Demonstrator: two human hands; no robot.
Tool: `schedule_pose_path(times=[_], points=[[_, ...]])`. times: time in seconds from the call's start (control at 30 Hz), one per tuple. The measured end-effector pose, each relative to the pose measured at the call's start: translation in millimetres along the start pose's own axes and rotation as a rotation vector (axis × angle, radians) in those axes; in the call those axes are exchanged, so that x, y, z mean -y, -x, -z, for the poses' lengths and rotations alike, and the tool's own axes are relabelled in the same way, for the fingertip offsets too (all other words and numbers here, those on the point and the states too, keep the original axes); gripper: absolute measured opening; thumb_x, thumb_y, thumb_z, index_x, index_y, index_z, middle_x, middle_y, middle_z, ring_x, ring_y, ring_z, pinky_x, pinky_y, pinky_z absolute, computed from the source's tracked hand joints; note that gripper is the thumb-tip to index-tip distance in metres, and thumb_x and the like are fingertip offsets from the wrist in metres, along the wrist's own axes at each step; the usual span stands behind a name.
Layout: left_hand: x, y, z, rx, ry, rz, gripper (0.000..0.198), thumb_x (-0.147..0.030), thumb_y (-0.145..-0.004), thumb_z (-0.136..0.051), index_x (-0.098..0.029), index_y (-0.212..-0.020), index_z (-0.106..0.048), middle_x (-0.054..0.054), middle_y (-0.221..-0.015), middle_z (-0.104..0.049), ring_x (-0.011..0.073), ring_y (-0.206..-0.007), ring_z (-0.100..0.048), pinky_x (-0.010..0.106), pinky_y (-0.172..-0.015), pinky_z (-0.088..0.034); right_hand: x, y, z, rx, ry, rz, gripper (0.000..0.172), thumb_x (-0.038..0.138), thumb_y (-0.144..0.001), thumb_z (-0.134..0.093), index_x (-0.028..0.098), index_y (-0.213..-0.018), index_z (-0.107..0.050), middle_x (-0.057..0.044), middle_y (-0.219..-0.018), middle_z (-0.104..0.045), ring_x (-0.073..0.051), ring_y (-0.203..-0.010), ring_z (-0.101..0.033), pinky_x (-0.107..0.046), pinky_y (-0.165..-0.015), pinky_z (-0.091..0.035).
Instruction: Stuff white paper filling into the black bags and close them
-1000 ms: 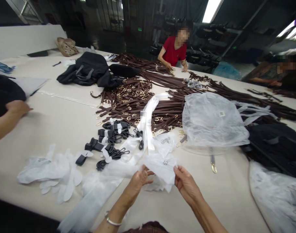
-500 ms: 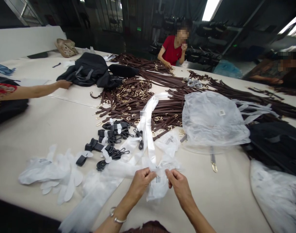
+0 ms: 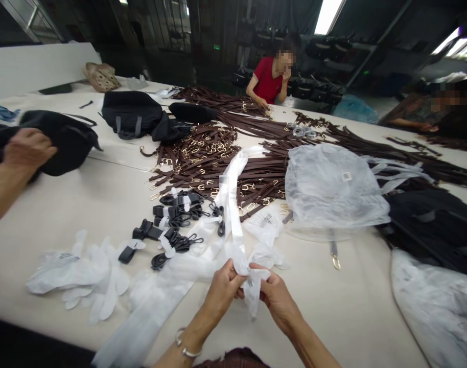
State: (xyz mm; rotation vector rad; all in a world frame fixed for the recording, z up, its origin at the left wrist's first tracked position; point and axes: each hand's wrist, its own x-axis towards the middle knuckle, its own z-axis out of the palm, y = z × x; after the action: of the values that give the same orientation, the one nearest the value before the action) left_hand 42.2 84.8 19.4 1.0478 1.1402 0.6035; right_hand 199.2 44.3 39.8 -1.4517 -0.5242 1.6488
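Pinching a white plastic bag [image 3: 252, 299] between left hand [image 3: 224, 289] and right hand [image 3: 275, 301], both pressed close together just above the table [image 3: 57, 214], with heaped brown straps [image 3: 256, 176] lying unbagged beyond.

Plastic sleeve [image 3: 252, 292] in the hands [image 3: 223, 292], leather straps [image 3: 218, 163] behind on the table [image 3: 65, 214]

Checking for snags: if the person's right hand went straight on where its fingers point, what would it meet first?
The right hand would meet the crumpled translucent white plastic bag it already grips, then probably the left hand just beyond; depth is hard to judge.
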Motion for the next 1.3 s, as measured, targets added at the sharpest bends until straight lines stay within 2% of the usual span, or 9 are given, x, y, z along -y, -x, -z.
schedule_pose_path(times=[0.13,0.33,0.47,0.57,0.7,0.83,1.03,1.17,1.3], points=[[1,3,0.9,-0.056,-0.13,-0.049,0.027,-0.046,-0.086,-0.052,-0.023,-0.072,-0.047,-0.005,-0.053,-0.057,0.0141,-0.046,-0.059,0.022,-0.047,-0.041,-8,-5,1,-0.048,0.176,0.026,0.038,0.052,-0.071,-0.074,0.015,-0.071,-0.063,0.001,-0.057,-0.06,-0.012,-0.052,-0.051,-0.024,-0.051,-0.041],[2,4,12.8,-0.065,-0.189,-0.054,0.029,-0.045,-0.089,-0.045,-0.024,-0.069,-0.046,-0.001,-0.06,-0.067,0.0156,-0.053,-0.063,0.025,-0.056,-0.045,-6,-8,14,-0.089,0.218,0.092,0.052,0.06,-0.065,-0.077,0.02,-0.059,-0.045,0.008,-0.047,-0.04,-0.007,-0.044,-0.031,-0.023,-0.044,-0.023],[2,0,30.9,-0.117,-0.076,0.007,0.031,-0.049,-0.085,-0.049,-0.021,-0.072,-0.05,0.003,-0.068,-0.07,0.0164,-0.058,-0.064,0.026,-0.059,-0.046,0,-5,26,-0.051,0.199,0.139,0.05,0.063,-0.072,-0.072,0.017,-0.066,-0.054,0.004,-0.057,-0.051,-0.01,-0.054,-0.041,-0.023,-0.054,-0.034],[2,-1,36.1,-0.008,0.006,0.033,0.035,-0.053,-0.082,-0.054,-0.018,-0.078,-0.058,0.007,-0.08,-0.072,0.0189,-0.07,-0.066,0.026,-0.059,-0.047,6,-2,28,0.018,0.22,0.135,0.044,0.059,-0.075,-0.072,0.016,-0.076,-0.065,0.001,-0.068,-0.059,-0.013,-0.065,-0.049,-0.025,-0.063,-0.041],[-4,3,16.7,0.148,-0.023,-0.09,0.036,-0.046,-0.078,-0.069,-0.015,-0.097,-0.068,0.007,-0.092,-0.071,0.0206,-0.084,-0.064,0.027,-0.069,-0.049,10,0,15,0.044,0.288,0.085,0.044,0.058,-0.068,-0.076,0.015,-0.074,-0.069,0.0,-0.064,-0.061,-0.015,-0.062,-0.053,-0.026,-0.06,-0.045],[-10,4,-4.1,0.134,0.081,-0.095,0.033,-0.037,-0.074,-0.072,-0.014,-0.097,-0.071,0.005,-0.089,-0.072,0.021,-0.081,-0.063,0.027,-0.071,-0.048,6,-2,11,-0.015,0.286,0.033,0.04,0.052,-0.063,-0.079,0.015,-0.067,-0.066,0.001,-0.056,-0.06,-0.015,-0.053,-0.055,-0.025,-0.052,-0.046],[-3,-3,23.1,-0.114,0.099,-0.001,0.028,-0.042,-0.068,-0.071,-0.016,-0.063,-0.064,0.0,-0.056,-0.061,0.0162,-0.056,-0.056,0.026,-0.057,-0.044,4,-3,37,-0.119,0.298,0.072,0.044,0.057,-0.066,-0.076,0.014,-0.064,-0.064,0.0,-0.052,-0.058,-0.011,-0.041,-0.047,-0.024,-0.042,-0.037],[3,-3,72.8,-0.427,0.217,-0.006,0.032,-0.047,-0.071,-0.068,-0.018,-0.083,-0.062,-0.001,-0.068,-0.065,0.0161,-0.063,-0.059,0.026,-0.062,-0.049,21,3,68,-0.265,-0.009,0.214,0.038,0.049,-0.066,-0.082,0.016,-0.083,-0.07,-0.003,-0.078,-0.07,-0.019,-0.07,-0.063,-0.029,-0.065,-0.054],[0,8,132.3,-0.805,0.478,-0.064,0.034,-0.033,-0.063,-0.07,-0.02,-0.09,-0.054,-0.004,-0.07,-0.063,0.0147,-0.064,-0.061,0.023,-0.061,-0.049,43,9,128,-0.531,-0.342,0.272,0.046,0.03,-0.051,-0.088,0.019,-0.092,-0.07,-0.003,-0.096,-0.072,-0.019,-0.088,-0.066,-0.025,-0.072,-0.057]])
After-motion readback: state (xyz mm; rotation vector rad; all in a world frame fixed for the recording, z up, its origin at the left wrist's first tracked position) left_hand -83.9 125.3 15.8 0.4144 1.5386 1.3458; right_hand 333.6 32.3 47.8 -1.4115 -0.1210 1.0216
